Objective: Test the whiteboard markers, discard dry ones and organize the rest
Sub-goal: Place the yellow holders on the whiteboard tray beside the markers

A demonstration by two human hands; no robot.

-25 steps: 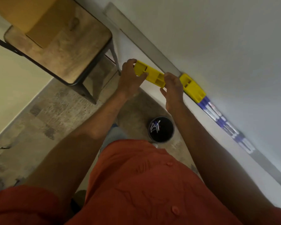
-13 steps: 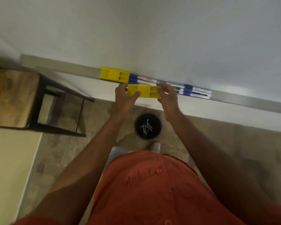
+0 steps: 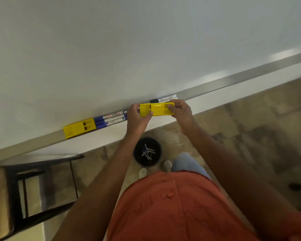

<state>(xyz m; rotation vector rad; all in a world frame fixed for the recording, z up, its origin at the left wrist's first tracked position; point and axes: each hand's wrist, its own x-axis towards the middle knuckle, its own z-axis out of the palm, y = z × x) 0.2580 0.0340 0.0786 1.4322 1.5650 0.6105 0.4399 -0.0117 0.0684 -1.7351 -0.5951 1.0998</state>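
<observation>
Between left hand (image 3: 136,119) and right hand (image 3: 181,111): yellow holder (image 3: 156,109).

The person wears a rust-orange shirt (image 3: 172,211) with a row of small round buttons (image 3: 170,194) of the same colour down the front. The cloth shows soft creases near the placket. The forearms are bare, with no watch, ring or bracelet to see on the left hand (image 3: 137,119) or the right hand (image 3: 182,111). Below the shirt hem a leg in light blue jeans (image 3: 188,162) shows. The two feet (image 3: 167,165) are in pale, whitish socks or shoes; the blur does not let me tell which.
</observation>
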